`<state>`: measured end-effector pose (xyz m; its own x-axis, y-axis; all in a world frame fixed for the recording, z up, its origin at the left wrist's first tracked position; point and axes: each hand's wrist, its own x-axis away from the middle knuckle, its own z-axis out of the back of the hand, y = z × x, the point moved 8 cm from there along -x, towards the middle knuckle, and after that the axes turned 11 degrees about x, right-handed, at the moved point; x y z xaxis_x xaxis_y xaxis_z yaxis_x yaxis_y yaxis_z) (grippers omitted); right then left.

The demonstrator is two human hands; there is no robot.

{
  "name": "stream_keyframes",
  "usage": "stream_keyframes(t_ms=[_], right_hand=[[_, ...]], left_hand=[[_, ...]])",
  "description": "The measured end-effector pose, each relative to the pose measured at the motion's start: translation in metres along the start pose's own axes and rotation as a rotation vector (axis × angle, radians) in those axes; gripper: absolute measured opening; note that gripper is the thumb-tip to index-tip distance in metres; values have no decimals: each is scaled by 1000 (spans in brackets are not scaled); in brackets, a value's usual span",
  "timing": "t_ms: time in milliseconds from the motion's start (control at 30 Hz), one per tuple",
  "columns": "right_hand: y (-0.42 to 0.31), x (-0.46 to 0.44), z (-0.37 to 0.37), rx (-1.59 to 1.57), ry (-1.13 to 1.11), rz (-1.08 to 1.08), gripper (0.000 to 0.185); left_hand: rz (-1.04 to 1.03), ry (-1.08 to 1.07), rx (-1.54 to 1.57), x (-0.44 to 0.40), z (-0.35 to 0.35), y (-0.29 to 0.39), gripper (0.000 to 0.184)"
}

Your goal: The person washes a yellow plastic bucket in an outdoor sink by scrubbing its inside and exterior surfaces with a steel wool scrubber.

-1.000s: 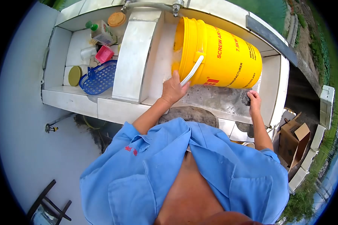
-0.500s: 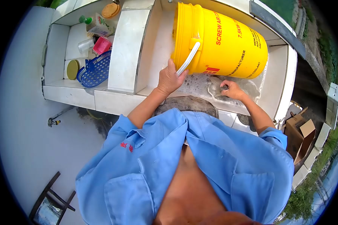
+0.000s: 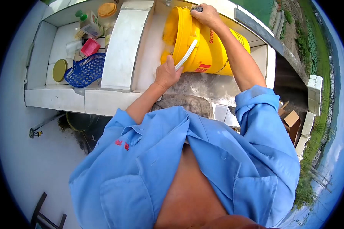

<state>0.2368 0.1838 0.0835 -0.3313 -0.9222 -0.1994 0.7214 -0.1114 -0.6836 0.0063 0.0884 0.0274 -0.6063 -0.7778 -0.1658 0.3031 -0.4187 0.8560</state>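
Note:
A large yellow bucket [image 3: 202, 57] with red and black print lies on its side in a white tiled sink [image 3: 141, 57], its mouth facing left. My left hand [image 3: 167, 72] is closed on the lower part of its rim, beside the white handle [image 3: 186, 55]. At the upper side of the rim, my right hand [image 3: 207, 16] is closed around a dark grey scrubber [image 3: 197, 9], which looks like steel wool, pressed against the bucket. My right forearm crosses over the bucket's side and covers part of the lettering.
Left of a tiled divider [image 3: 124, 49], a compartment holds a blue basket [image 3: 86, 70], a pink container [image 3: 90, 47], a bottle [image 3: 90, 24], an orange-lidded jar [image 3: 107, 10] and a round olive lid [image 3: 59, 70]. A cardboard box [image 3: 291, 124] sits at right below the sink.
My right hand has moved with the scrubber from the wet sink floor below the bucket up to the rim's upper side. My left hand still grips the rim.

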Motion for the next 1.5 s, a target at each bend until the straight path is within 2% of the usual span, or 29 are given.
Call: stream_keyframes(t_ms=[67, 100, 133, 200, 333, 433, 467, 500, 533, 600, 633, 767, 800, 867, 933, 1000, 1067, 1100, 1133, 1200, 1267, 1367, 1400, 1433, 1500], right_hand=[[-70, 10, 10, 677, -156, 53, 36], [-81, 29, 13, 771, -77, 187, 35], [-88, 51, 15, 694, -167, 231, 34], [-103, 101, 20, 549, -180, 355, 30], [-90, 101, 30, 532, -223, 347, 30], [-50, 48, 33, 597, 12, 245, 36], [-30, 26, 32, 544, 27, 93, 40], [-11, 6, 28, 508, 67, 36, 39], [17, -13, 18, 564, -30, -173, 45], [47, -34, -3, 545, -167, -181, 40], [42, -33, -1, 533, -154, -182, 40], [-36, 37, 30, 561, 98, 164, 27], [-47, 66, 35, 529, 173, 134, 23], [-74, 130, 36, 524, 304, 262, 30], [-63, 175, 37, 554, 249, 263, 33], [-21, 188, 67, 625, 402, 114, 32], [68, 196, 124, 658, 594, -197, 28], [104, 200, 147, 623, 584, -425, 27], [134, 199, 162, 578, 517, -532, 29], [132, 188, 158, 644, 478, -551, 29], [89, 178, 129, 683, 501, -429, 28], [-19, 157, 56, 642, 490, -62, 28], [-39, 153, 39, 660, 476, 43, 27], [-37, 150, 43, 655, 485, 45, 27], [-17, 128, 51, 651, 430, 42, 31]], left_hand=[[61, -43, -26, 0, 0, -4, 44], [58, -33, -17, -1, 0, -7, 44], [35, -16, -23, -1, -2, -7, 45], [14, 0, -15, 0, -2, -8, 46], [-15, -26, 4, 2, -4, 0, 46], [0, -26, -9, 2, -6, 0, 44], [38, -53, -25, 3, -7, -4, 42], [28, -66, -41, 3, -5, -3, 42], [45, -78, -39, 4, -5, -2, 42], [54, -88, -45, 3, -7, -1, 42], [56, -90, -49, 4, -9, -6, 42], [35, -69, -26, 3, -9, -6, 45], [36, -91, -21, 3, -10, -4, 45], [26, -40, -24, -1, -4, -1, 46], [-19, -58, 2, 0, -11, -2, 46], [-9, -37, -76, -1, -4, -2, 46], [-40, -51, -95, 0, -8, -2, 48], [-53, -38, -97, 2, -7, -2, 50], [-77, -22, -99, 2, -7, 2, 51], [-68, -35, -104, -1, -8, -2, 53], [-49, -31, -114, 0, -10, -4, 55], [-78, -25, -145, 2, -6, -3, 58], [-4, -56, -141, 1, -6, -5, 55], [65, -80, -139, 0, -7, -8, 53], [21, -66, -172, -2, -7, -9, 56]])
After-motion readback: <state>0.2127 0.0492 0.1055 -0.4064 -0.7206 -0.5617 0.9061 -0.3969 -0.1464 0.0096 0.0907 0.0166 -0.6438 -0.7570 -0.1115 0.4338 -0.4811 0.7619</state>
